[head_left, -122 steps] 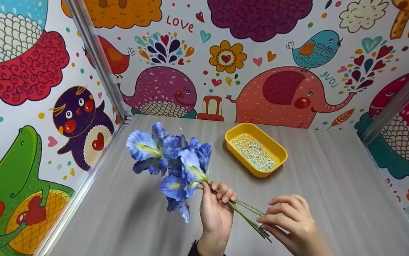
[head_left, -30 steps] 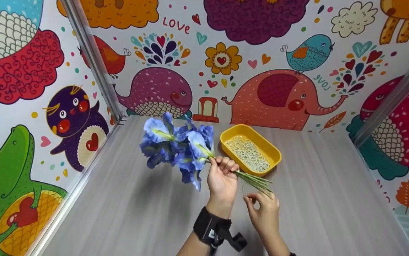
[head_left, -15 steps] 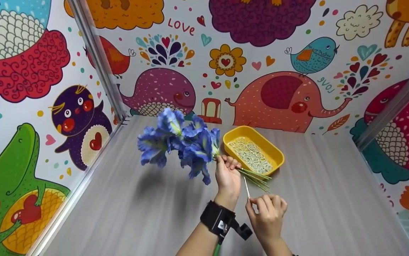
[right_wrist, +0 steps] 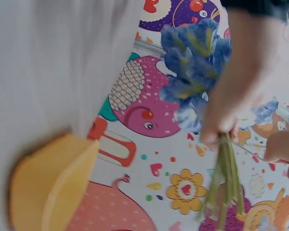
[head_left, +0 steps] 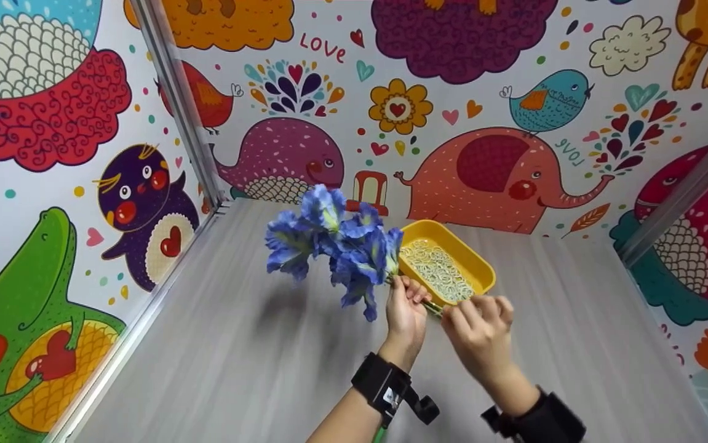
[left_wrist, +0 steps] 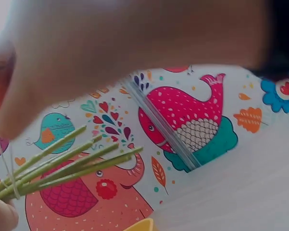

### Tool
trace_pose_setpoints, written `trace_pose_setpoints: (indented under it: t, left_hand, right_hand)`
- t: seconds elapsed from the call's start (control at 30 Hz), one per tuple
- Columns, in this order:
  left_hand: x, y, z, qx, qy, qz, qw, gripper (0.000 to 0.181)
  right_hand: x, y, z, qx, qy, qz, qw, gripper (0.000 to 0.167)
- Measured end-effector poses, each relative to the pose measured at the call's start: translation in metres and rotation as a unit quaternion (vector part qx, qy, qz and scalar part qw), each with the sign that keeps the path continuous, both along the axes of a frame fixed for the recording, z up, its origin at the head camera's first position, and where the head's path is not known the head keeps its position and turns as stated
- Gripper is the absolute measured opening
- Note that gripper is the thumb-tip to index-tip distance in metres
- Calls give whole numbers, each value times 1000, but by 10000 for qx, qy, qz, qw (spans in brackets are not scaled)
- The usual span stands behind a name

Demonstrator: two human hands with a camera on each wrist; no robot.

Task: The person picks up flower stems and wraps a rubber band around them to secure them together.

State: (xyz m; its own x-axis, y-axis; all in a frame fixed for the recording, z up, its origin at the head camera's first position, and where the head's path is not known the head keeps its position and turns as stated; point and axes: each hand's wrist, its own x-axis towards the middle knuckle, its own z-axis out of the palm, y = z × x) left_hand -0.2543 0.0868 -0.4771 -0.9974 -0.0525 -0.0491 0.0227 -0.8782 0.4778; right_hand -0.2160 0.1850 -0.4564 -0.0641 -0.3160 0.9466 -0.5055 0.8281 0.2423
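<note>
My left hand (head_left: pixel 408 315) grips the stems of blue artificial flowers (head_left: pixel 335 237) just below the blooms, which point up and left. In the left wrist view, several green stems (left_wrist: pixel 72 166) fan out, with a thin pale band (left_wrist: pixel 12 180) looped around them beside my left fingertips. My right hand (head_left: pixel 480 329) is close on the right, over the stem ends in the head view. Seen from the right wrist, the right hand (right_wrist: pixel 283 149) pinches the band, stretched taut away from the stems (right_wrist: pixel 226 175).
A yellow tray (head_left: pixel 483 271) holding many small pale bands (head_left: pixel 440 271) stands just behind the hands. The grey tabletop (head_left: pixel 224 344) is bordered by walls with cartoon animals and metal corner strips. A black strap with a small device is on each wrist.
The right hand has risen toward the stems, from pulling the band down toward the near side to a place over the stem ends. The flowers have shifted slightly right in the view.
</note>
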Motion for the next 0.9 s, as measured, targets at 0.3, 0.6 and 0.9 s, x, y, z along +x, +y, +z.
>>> trace_pose_setpoints:
  t: [0.3,0.6,0.9]
  left_hand:
    - [14,3,-5,-907,516,-411,9937,30]
    - [21,-7,-2,-801,516,-829,9920,32]
    - [28,-20,10,4,290,-1707,9849,38]
  right_hand:
    - [-15,20,41,82,-342,-73,9994,22]
    - [-24,52,54,142,-838,-320,9959,19]
    - [-40,76,29,-64,-2066,-283,9780,14]
